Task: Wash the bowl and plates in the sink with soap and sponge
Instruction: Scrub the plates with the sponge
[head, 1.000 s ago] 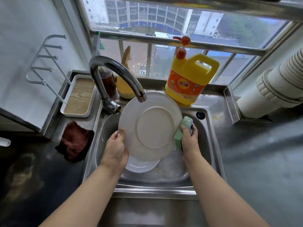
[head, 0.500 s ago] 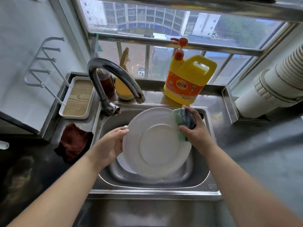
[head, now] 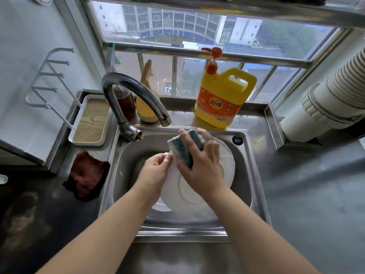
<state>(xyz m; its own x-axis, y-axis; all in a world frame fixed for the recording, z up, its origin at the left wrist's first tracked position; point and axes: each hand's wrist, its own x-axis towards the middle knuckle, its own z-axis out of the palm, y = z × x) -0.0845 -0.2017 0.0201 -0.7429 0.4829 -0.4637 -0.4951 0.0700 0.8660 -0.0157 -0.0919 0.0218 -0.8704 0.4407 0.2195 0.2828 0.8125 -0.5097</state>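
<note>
A white plate (head: 227, 165) is held tilted over the steel sink (head: 254, 175). My left hand (head: 156, 171) grips the plate's left rim with curled fingers. My right hand (head: 199, 165) holds a green and white sponge (head: 182, 149) and presses it against the plate's upper left part. Below the held plate, part of another white dish (head: 161, 206) lies in the sink bottom. A yellow soap jug (head: 223, 99) with a red pump stands behind the sink.
The curved faucet (head: 136, 95) arches over the sink's back left. A dark red cloth (head: 87, 175) lies on the counter to the left, by a white tray (head: 92, 119) with a wood base. A brown bottle (head: 125, 103) stands behind the faucet. A white pipe (head: 324, 103) is at right.
My right hand swept the sponge from the plate's right rim to its upper left. The plate came lower into the sink and tilted flatter. My left hand stays on the left rim.
</note>
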